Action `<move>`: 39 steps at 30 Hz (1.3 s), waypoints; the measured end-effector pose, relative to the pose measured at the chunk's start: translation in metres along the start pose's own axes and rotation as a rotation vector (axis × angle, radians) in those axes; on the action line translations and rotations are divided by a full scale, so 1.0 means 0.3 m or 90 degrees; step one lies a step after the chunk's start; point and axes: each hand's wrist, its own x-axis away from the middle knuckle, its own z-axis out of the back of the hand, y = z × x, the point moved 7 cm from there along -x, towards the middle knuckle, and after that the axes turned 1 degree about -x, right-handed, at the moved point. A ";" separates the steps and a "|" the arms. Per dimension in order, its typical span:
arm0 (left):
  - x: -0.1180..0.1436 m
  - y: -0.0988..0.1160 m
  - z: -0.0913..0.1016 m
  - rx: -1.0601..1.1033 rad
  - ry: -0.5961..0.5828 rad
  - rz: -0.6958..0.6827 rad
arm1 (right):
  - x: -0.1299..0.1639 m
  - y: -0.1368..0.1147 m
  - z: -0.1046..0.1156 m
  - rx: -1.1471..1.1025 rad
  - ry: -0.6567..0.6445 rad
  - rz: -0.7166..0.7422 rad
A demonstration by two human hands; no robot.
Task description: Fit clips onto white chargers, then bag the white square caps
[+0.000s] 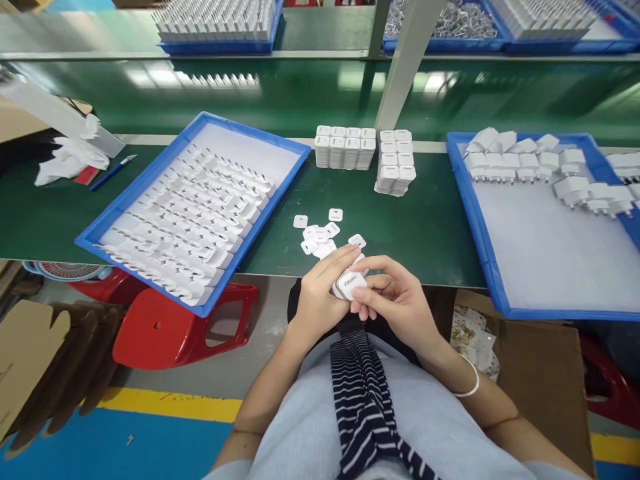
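Green desk (430, 227) on a factory line, work part done.
Both hands met at 6 o'clock: left hand (320, 293) and right hand (395, 300) had fingers closed around one white charger (350, 285). Loose white caps (323, 233) lay just beyond. At 9 o'clock the blue tray (125, 213) was nearly full; at 3 o'clock the second tray (480, 227) held few chargers, mostly bare.
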 end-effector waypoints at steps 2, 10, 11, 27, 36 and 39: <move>0.002 0.002 -0.004 -0.006 -0.005 -0.005 | -0.002 0.001 -0.002 0.001 -0.005 -0.005; 0.003 0.012 -0.004 -0.019 0.000 -0.015 | -0.010 -0.001 0.004 0.031 0.000 -0.015; 0.003 0.013 -0.006 -0.022 -0.002 -0.017 | -0.011 0.000 0.005 0.033 0.002 -0.017; 0.018 0.015 -0.012 -0.065 0.018 -0.039 | -0.010 0.024 0.011 0.010 0.037 -0.059; 0.020 0.017 -0.012 -0.055 0.018 -0.053 | -0.012 0.033 0.010 0.007 0.028 -0.104; 0.020 0.017 -0.014 -0.038 0.013 -0.064 | -0.016 0.036 0.010 0.011 0.022 -0.114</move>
